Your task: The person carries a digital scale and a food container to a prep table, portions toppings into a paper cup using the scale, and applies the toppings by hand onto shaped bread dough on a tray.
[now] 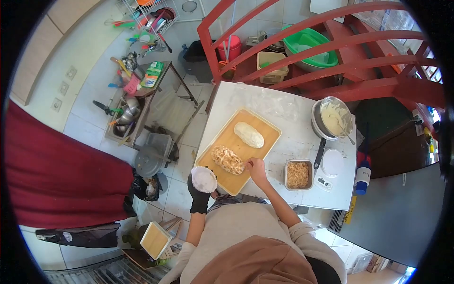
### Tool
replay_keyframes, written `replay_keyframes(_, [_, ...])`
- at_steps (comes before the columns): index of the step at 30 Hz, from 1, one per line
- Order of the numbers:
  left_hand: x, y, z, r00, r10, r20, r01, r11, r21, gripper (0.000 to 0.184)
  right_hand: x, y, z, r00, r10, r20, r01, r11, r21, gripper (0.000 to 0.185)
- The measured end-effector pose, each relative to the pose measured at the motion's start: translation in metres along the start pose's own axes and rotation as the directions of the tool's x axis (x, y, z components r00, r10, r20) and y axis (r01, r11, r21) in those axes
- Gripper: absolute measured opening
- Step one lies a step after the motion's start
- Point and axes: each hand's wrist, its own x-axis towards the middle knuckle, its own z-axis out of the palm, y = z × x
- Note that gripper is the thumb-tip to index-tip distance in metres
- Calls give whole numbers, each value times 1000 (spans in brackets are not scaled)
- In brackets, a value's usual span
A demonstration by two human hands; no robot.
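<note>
My left hand (197, 193), in a black glove, is closed round a small round container of white powder (204, 180) just off the table's front left edge. My right hand (257, 169) is bare, its fingertips pinched together at the right end of a loaf covered in flaked topping (228, 159). Whether something tiny is between those fingers cannot be made out. Behind that loaf lies a smooth, pale cream-coated loaf (248, 135). Both rest on a wooden-coloured tray (222, 182) with a light rim.
To the right stand a square tin of brown flakes (298, 174), a white kitchen scale (324, 183), a dark-handled spatula (320, 154) and a bowl of cream (335, 119). Crumpled clear plastic (279, 108) lies at the back of the white table (279, 201). A red railing (302, 54) rises beyond.
</note>
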Motion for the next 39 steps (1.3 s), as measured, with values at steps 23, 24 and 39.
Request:
replay_keyframes(23, [-4, 1, -10, 1000, 25, -8, -25, 1000, -15, 50, -5, -44, -88, 965, -48, -259, -39, 947, -319, 8])
replay_keyframes(24, [-2, 1, -13, 1000, 12, 2, -12, 1000, -24, 50, -8, -46, -106, 952, -22, -305, -124, 885, -449, 7])
replay_keyframes(39, [-7, -18, 10, 999, -28, 29, 29, 1000, -1, 55, -39, 18, -192, 984, -10, -176, -36, 966, -256, 14])
